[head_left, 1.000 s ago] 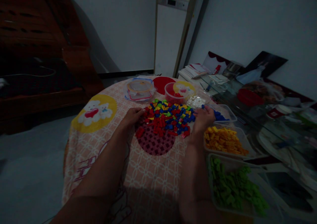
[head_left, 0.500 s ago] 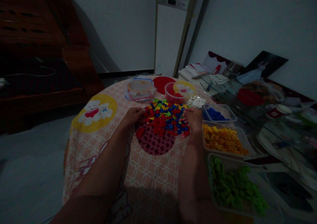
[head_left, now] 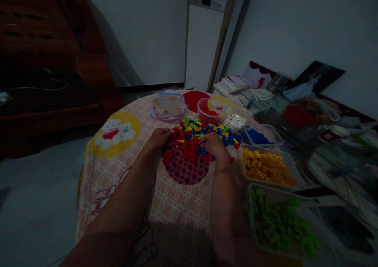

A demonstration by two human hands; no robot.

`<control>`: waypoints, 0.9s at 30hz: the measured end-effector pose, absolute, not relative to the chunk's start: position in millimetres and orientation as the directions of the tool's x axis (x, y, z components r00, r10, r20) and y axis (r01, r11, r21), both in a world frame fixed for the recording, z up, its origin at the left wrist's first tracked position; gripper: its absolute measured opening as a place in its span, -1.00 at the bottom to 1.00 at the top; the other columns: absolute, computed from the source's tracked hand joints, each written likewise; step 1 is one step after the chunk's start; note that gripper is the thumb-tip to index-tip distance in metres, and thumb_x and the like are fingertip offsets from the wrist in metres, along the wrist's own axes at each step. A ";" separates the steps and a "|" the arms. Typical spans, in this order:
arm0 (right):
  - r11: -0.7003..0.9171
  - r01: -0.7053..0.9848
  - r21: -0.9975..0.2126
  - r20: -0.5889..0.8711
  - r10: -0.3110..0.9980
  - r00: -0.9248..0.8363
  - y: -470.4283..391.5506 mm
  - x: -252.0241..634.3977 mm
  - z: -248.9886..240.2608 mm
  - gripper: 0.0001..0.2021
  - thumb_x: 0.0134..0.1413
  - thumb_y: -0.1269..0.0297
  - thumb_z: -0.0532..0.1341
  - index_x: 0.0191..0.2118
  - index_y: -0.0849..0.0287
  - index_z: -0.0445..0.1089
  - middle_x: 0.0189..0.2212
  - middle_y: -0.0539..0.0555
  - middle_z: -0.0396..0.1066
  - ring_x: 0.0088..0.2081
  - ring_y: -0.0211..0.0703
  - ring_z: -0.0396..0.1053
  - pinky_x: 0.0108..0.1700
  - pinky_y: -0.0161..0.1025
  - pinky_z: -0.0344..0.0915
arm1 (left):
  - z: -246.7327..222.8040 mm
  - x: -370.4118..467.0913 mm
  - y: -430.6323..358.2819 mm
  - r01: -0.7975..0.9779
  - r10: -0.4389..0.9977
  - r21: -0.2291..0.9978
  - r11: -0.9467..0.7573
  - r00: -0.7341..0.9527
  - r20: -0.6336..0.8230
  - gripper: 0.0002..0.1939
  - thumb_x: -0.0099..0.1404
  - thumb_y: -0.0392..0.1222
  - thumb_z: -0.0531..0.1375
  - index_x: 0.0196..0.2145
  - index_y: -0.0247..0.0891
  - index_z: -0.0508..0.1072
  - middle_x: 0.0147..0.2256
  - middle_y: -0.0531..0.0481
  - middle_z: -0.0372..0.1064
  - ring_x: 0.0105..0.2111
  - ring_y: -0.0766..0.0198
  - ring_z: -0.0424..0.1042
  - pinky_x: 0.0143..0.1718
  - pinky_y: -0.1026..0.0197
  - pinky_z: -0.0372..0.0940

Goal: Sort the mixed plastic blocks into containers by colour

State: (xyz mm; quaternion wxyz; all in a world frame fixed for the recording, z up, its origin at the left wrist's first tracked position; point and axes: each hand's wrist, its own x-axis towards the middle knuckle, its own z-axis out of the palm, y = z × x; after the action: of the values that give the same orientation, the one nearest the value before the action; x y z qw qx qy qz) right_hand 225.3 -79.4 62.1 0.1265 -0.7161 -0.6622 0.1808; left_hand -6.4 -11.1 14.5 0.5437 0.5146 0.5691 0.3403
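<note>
Both our left hand and right hand are at the mixed blocks on the bench, but we cannot tell whether either grip is wide, narrow or holding a block. If our right arm swings outward, it could knock the loose red block against the tub of yellow blocks, unnoticed in this dim light.

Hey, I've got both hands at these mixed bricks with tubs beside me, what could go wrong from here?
Your right forearm looks close to the green-brick tub, so a sideways swing might knock it. A loose red brick lies between the pile and the yellow-brick tub; your right hand could sweep it away.
</note>
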 end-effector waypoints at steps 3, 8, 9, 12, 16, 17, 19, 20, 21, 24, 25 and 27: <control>-0.099 0.926 -0.365 -0.102 0.993 0.066 -78.0 220.6 60.7 -0.82 -0.02 0.48 0.28 -0.33 0.16 0.64 -0.28 0.12 0.63 -0.21 -0.16 0.55 -0.16 -0.36 0.33 | 13.6 -6.3 -10.4 0.215 0.956 0.948 0.237 0.121 -0.266 -0.75 0.17 -0.02 0.26 -0.42 -0.29 0.47 -0.64 0.06 0.40 -0.66 0.31 0.37 -0.60 0.32 0.27; -0.114 0.844 -0.524 -0.087 0.993 0.079 -76.1 228.4 55.6 -0.89 0.04 0.40 0.28 -0.40 0.23 0.59 -0.45 0.11 0.58 -0.37 -0.19 0.53 -0.27 -0.37 0.33 | 16.0 -5.7 -11.2 0.217 0.954 0.947 0.238 0.129 -0.269 -0.76 0.17 -0.03 0.26 -0.45 -0.28 0.45 -0.64 0.06 0.40 -0.68 0.32 0.35 -0.61 0.33 0.26; -0.138 0.810 -0.570 -0.084 0.990 0.109 -75.9 230.8 54.4 -0.89 0.05 0.40 0.27 -0.40 0.23 0.58 -0.50 0.08 0.56 -0.42 -0.21 0.51 -0.30 -0.37 0.33 | 16.7 -5.6 -11.5 0.219 0.954 0.946 0.238 0.130 -0.270 -0.76 0.16 -0.03 0.26 -0.45 -0.28 0.44 -0.64 0.06 0.40 -0.68 0.32 0.35 -0.61 0.32 0.27; -0.208 0.664 -0.718 -0.078 0.972 0.220 -75.6 237.7 52.0 -0.90 0.05 0.38 0.24 -0.39 0.21 0.53 -0.63 -0.03 0.44 -0.58 -0.26 0.41 -0.44 -0.39 0.30 | 17.0 -5.4 -12.0 0.219 0.956 0.946 0.239 0.120 -0.269 -0.76 0.16 -0.02 0.27 -0.43 -0.28 0.45 -0.65 0.06 0.40 -0.68 0.32 0.35 -0.60 0.32 0.28; -0.221 0.376 -0.900 -0.050 0.909 0.414 -76.0 249.6 51.3 -0.93 0.02 0.35 0.23 -0.36 0.19 0.46 -0.66 -0.10 0.37 -0.67 -0.27 0.35 -0.61 -0.41 0.25 | 15.3 -5.6 -11.5 0.231 0.957 0.944 0.235 0.113 -0.266 -0.73 0.17 0.01 0.26 -0.38 -0.29 0.48 -0.66 0.07 0.38 -0.66 0.30 0.37 -0.61 0.33 0.24; -0.209 0.315 -0.926 -0.037 0.880 0.473 -76.3 253.9 51.4 -0.92 0.02 0.34 0.22 -0.34 0.19 0.44 -0.65 -0.09 0.38 -0.66 -0.25 0.36 -0.62 -0.40 0.26 | 15.3 -5.6 -11.4 0.236 0.957 0.943 0.236 0.112 -0.267 -0.72 0.17 0.02 0.27 -0.37 -0.29 0.49 -0.65 0.07 0.38 -0.66 0.29 0.38 -0.61 0.32 0.25; -0.174 0.236 -0.956 0.000 0.806 0.592 -77.8 264.2 52.0 -0.87 0.04 0.32 0.21 -0.27 0.21 0.43 -0.60 -0.05 0.42 -0.63 -0.21 0.41 -0.60 -0.38 0.32 | 16.2 -5.3 -11.9 0.243 0.956 0.940 0.240 0.109 -0.272 -0.71 0.16 0.03 0.28 -0.37 -0.29 0.49 -0.65 0.07 0.38 -0.66 0.30 0.38 -0.60 0.31 0.26; -0.157 0.216 -0.964 0.023 0.756 0.654 -79.0 270.1 52.7 -0.83 0.06 0.32 0.20 -0.22 0.23 0.43 -0.55 -0.01 0.46 -0.59 -0.19 0.45 -0.58 -0.36 0.36 | 17.0 -5.1 -12.3 0.242 0.956 0.940 0.240 0.109 -0.272 -0.71 0.16 0.03 0.28 -0.37 -0.29 0.49 -0.65 0.07 0.38 -0.66 0.30 0.37 -0.60 0.31 0.26; -0.144 0.206 -0.968 0.048 0.697 0.715 -80.8 276.2 53.6 -0.79 0.08 0.32 0.18 -0.16 0.25 0.42 -0.49 0.04 0.50 -0.54 -0.18 0.49 -0.55 -0.35 0.40 | 17.9 -4.9 -12.8 0.240 0.957 0.941 0.239 0.107 -0.271 -0.71 0.15 0.02 0.28 -0.37 -0.29 0.48 -0.65 0.07 0.38 -0.66 0.31 0.36 -0.60 0.31 0.26; -0.114 0.208 -0.971 0.130 0.479 0.868 -88.2 294.0 57.3 -0.65 0.16 0.38 0.07 0.06 0.30 0.33 -0.24 0.20 0.55 -0.33 -0.14 0.58 -0.40 -0.32 0.50 | 20.0 -4.3 -14.0 0.230 0.958 0.944 0.237 0.106 -0.266 -0.73 0.15 0.00 0.28 -0.39 -0.29 0.48 -0.65 0.06 0.39 -0.66 0.30 0.37 -0.60 0.31 0.27; -0.109 0.226 -0.968 0.163 0.413 0.896 -90.8 298.9 58.6 -0.60 0.18 0.40 0.03 0.12 0.30 0.29 -0.16 0.25 0.54 -0.26 -0.14 0.59 -0.35 -0.32 0.52 | 20.2 -4.3 -14.0 0.230 0.958 0.944 0.236 0.106 -0.266 -0.73 0.14 0.01 0.28 -0.39 -0.29 0.48 -0.64 0.06 0.39 -0.65 0.30 0.38 -0.59 0.31 0.27; -0.122 0.280 -0.952 0.223 0.351 0.909 -94.7 305.9 60.3 -0.53 0.21 0.41 -0.03 0.22 0.28 0.22 -0.05 0.29 0.50 -0.15 -0.13 0.58 -0.30 -0.31 0.53 | 19.8 -4.5 -13.7 0.230 0.959 0.944 0.236 0.103 -0.265 -0.73 0.14 0.00 0.28 -0.39 -0.29 0.48 -0.64 0.06 0.39 -0.63 0.29 0.39 -0.59 0.31 0.26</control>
State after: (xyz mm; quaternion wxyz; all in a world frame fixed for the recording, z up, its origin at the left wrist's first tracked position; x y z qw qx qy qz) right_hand 305.9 -94.7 60.3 0.6282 -0.7484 -0.2109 0.0282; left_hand -4.5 -13.7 19.8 0.5346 0.5155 0.5764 0.3408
